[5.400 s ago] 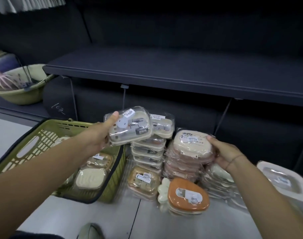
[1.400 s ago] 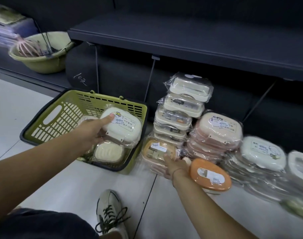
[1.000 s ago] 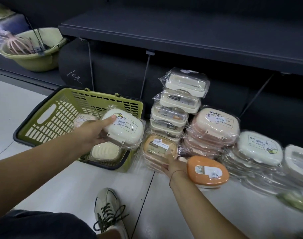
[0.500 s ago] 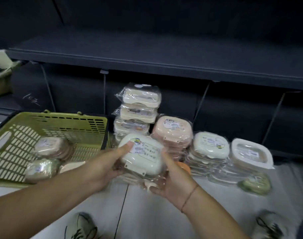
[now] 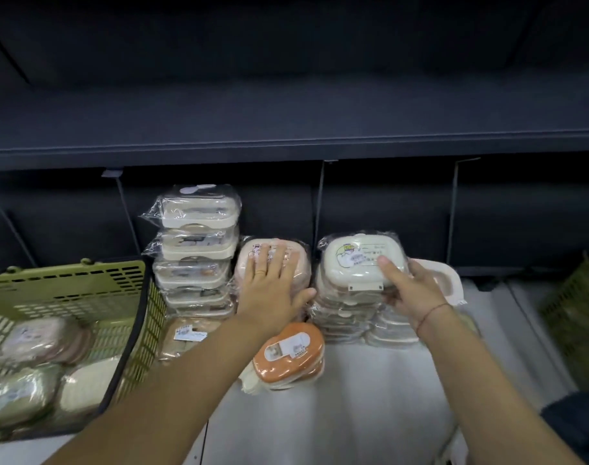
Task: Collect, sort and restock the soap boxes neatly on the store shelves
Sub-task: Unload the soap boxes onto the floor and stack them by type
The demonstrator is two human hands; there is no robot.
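Cream box [image 5: 361, 265] now stacked | right hand [image 5: 413, 290] holds | left hand [image 5: 269, 290] flat

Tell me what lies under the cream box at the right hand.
Under the cream box: a stack of wrapped boxes. The right hand hides the stack's right side.

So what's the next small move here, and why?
Probably ease the right hand off its grip and nudge the cream box square: it seems to sit on the cream stack, thumb on its lid, fingers curled round its side. The left hand lies flat on the pink stack, and the green basket holds more boxes to sort.
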